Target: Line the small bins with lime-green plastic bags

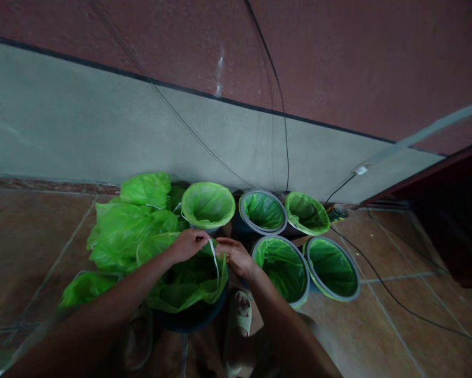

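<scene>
The green bag (184,281) sat in the dark bin (186,321) at the person's feet, its mouth facing up toward the camera and its long axis hard to tell under the loose folds. The left hand (189,244) had its fingertips nearly closed on the white drawstring (214,262) at the bag's far edge; the right hand (236,255), fingers slightly bent and close together, touched the rim beside it, its grip unclear.

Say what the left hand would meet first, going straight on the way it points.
Probably the right hand, just past the white string by the left hand; depth there is unclear.
</scene>
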`<state>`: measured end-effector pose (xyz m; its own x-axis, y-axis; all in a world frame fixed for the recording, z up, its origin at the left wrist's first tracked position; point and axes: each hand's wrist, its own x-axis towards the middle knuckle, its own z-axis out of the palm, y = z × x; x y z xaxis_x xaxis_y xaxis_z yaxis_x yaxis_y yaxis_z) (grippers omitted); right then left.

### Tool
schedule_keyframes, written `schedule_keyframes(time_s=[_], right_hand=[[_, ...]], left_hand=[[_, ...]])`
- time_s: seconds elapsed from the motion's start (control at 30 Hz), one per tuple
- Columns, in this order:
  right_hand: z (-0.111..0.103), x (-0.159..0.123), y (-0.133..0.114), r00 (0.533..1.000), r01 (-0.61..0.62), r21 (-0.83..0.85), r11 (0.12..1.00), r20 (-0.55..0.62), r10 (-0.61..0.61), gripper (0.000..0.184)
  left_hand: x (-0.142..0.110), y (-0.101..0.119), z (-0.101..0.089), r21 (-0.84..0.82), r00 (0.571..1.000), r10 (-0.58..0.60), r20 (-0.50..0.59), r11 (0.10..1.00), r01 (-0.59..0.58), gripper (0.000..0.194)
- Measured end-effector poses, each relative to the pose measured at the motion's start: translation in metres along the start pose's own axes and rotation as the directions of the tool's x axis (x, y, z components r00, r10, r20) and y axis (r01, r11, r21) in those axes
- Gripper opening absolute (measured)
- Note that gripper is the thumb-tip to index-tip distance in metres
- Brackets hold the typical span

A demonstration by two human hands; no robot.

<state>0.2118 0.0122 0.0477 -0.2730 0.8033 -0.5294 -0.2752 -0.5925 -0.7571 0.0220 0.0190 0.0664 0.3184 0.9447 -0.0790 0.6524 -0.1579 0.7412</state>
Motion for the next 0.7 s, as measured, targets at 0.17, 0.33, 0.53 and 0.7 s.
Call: schedule_keyframes(time_s=[0.17,0.33,0.53,0.7], right_hand=[[-0.005,0.003,-0.003,0.998,-0.004,0.084,0.996,-0.069,0.009,0.036],[-0.004,0.008,0.009,1.000,0.008,-0.046,0.999,0.014,-0.007,0.050],[-0.002,0.014,0.018,0.999,0.045,-0.190,0.981,0.014,-0.043,0.042],[-0.007,0.018,0.014,0.988,0.090,-0.303,0.949,-0.096,-0.124,0.030]], left_hand=[[-0.003,0.000,0.011,0.177,0.996,-0.020,0.084,0.984,0.005,0.025],[-0.003,0.005,0.031,0.316,0.994,-0.096,0.059,0.946,0.073,0.027],[0.001,0.012,0.041,0.195,0.994,-0.081,0.074,0.979,0.065,0.024],[-0.004,0.011,0.027,0.076,0.994,-0.035,0.107,0.997,0.027,0.027]])
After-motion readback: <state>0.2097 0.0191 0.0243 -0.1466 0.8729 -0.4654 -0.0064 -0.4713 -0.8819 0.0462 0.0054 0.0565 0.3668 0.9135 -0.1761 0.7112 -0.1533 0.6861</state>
